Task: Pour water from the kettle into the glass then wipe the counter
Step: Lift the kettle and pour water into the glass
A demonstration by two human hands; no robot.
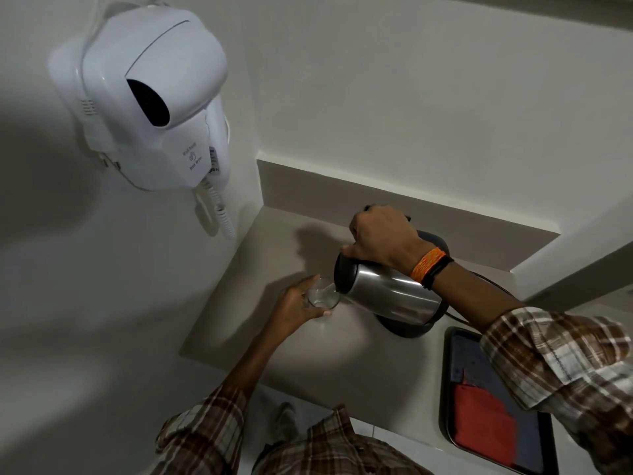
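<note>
A steel kettle [394,296] with a black lid is tipped to the left, its spout over a clear glass [322,296]. My right hand [383,238] is shut on the kettle's handle from above. My left hand [294,305] grips the glass from the left side, just above the beige counter [308,354]. A thin stream of water runs from the spout into the glass. The kettle's black base [407,329] sits on the counter under and behind the kettle, with its cord trailing to the right.
A dark tray [448,389] at the counter's right front holds a folded red cloth [486,419] and a dark cloth. A white wall-mounted hair dryer [150,97] hangs on the left wall above the counter's corner. Walls close the counter at left and back.
</note>
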